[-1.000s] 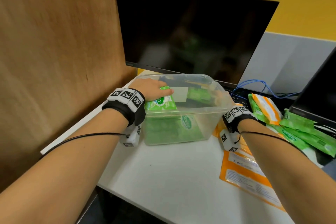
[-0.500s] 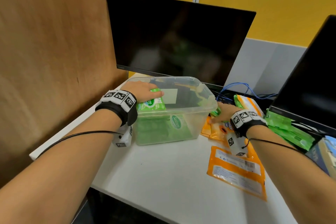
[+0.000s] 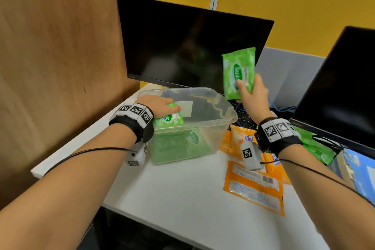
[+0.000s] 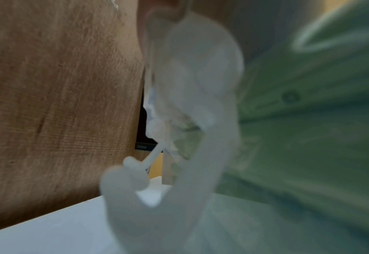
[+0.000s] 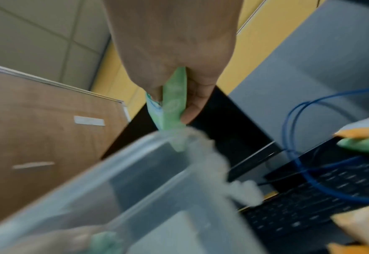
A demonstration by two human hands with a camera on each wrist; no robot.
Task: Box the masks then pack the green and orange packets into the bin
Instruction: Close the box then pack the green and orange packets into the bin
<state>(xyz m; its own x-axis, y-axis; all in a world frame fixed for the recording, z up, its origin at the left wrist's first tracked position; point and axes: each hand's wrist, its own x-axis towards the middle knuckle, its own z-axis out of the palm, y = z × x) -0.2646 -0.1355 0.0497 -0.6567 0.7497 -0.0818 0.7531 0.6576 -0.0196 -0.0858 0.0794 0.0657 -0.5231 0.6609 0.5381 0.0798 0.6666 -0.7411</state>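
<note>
A clear plastic bin (image 3: 223, 107) stands mid-desk with green packets (image 3: 182, 146) lying inside. My left hand (image 3: 162, 105) reaches over the bin's left rim, fingers curled over an upright green packet (image 3: 170, 118). My right hand (image 3: 250, 95) is raised above the bin's right end and pinches another green packet (image 3: 238, 71) by its lower edge. The right wrist view shows that packet (image 5: 172, 106) edge-on between thumb and fingers of my right hand (image 5: 174, 106), over the bin rim (image 5: 135, 154). The left wrist view is a blur of bin corner (image 4: 190, 103) and green.
Orange packets (image 3: 253, 189) lie on the white desk right of the bin, with more green packets (image 3: 316, 148) behind my right wrist. A keyboard (image 3: 245, 119) and blue cable sit behind. A monitor (image 3: 192, 46) stands behind the bin, another (image 3: 345, 87) at right, a wooden partition at left.
My right hand has picked a green packet from the pile right of the bin and lifted it high above the bin's right end. The left hand stays on its packet.
</note>
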